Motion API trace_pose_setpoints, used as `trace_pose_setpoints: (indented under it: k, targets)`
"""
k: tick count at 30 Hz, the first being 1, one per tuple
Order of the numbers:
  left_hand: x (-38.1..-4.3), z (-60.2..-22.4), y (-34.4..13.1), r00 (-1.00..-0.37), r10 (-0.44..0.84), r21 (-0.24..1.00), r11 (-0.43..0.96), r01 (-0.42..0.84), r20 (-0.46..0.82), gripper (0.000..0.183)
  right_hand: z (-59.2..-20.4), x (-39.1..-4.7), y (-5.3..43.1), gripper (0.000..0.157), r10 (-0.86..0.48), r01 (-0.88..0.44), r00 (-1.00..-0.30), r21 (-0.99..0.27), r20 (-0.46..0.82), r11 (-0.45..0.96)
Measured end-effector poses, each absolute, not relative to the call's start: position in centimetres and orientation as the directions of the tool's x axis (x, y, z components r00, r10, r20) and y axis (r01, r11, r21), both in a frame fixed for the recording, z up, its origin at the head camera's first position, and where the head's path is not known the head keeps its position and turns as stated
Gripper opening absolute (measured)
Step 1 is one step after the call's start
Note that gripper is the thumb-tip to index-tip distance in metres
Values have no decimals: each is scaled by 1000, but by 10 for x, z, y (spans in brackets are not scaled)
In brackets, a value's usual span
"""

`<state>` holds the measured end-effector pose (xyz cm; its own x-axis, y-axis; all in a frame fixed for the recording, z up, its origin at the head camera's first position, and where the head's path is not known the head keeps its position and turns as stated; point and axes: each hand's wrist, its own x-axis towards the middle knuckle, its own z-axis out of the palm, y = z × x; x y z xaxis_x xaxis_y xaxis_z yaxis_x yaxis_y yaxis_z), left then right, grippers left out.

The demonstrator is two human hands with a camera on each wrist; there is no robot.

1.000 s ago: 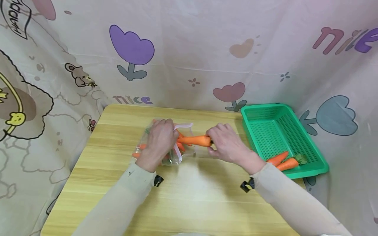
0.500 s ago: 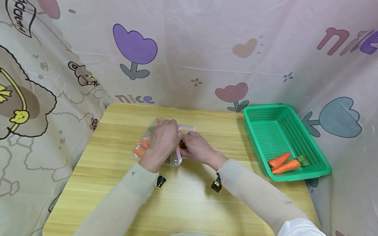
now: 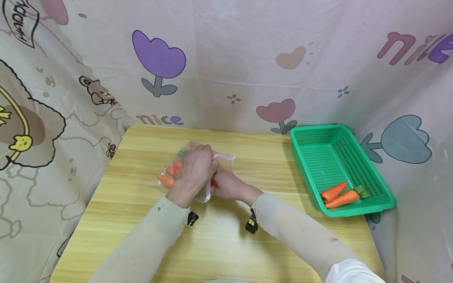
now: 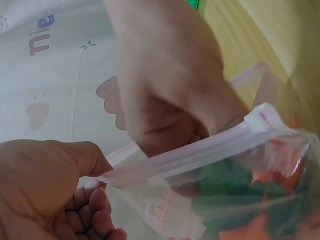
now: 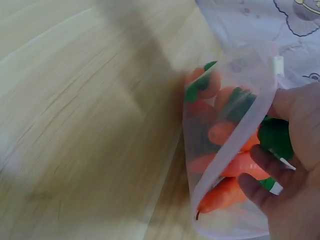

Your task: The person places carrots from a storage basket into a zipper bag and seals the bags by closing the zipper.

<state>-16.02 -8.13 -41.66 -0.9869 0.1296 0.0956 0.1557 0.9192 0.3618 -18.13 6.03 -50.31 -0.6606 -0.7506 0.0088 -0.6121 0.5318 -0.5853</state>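
A clear zip bag (image 4: 200,152) with a pink strip along its mouth lies on the table, filled with several carrots (image 3: 165,180) and green leafy pieces (image 5: 237,107). My left hand (image 3: 194,165) pinches the bag's edge between thumb and fingers, as the left wrist view shows. Through the mouth reaches my right hand (image 3: 228,184); in the right wrist view its fingers (image 5: 260,192) are spread over the carrots inside, not wrapped around any. A white slider (image 4: 262,117) sits on the strip. My left hand hides part of the bag in the head view.
A green plastic basket (image 3: 318,157) stands at the right of the wooden table (image 3: 116,204), holding two carrots (image 3: 342,199) near its front corner. A printed curtain (image 3: 219,59) hangs along the back and both sides.
My right hand has moved left from beside the bag into its mouth, taking the carrot it gripped inside. My left hand keeps its hold on the bag's edge.
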Motion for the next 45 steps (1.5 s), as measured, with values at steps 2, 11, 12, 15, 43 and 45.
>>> trace_pose_setpoints:
  k: [2,11,12,15,43,45]
  targets:
    - [-160,-417,-81,-989,123,372,917,147,87,11,-503,-181,63,37,-740,-630,-673,-530,8,567]
    - [-158,-420,-82,-979,146,309,933,184,141,14,-499,-176,90,23,-678,-679,-718,-366,154,636]
    - [-158,-421,-82,-976,156,292,936,196,154,14,-499,-176,95,22,-674,-693,-714,-333,191,639]
    - [-156,-423,-82,-964,189,232,945,230,185,16,-499,-177,109,18,-654,-719,-694,-230,300,656]
    - [-161,-423,-82,-987,127,360,920,156,102,16,-451,-207,317,8,-601,-638,-692,52,399,768]
    - [-161,-424,-82,-986,132,357,920,162,105,16,-449,-210,343,7,-592,-600,-732,93,337,795]
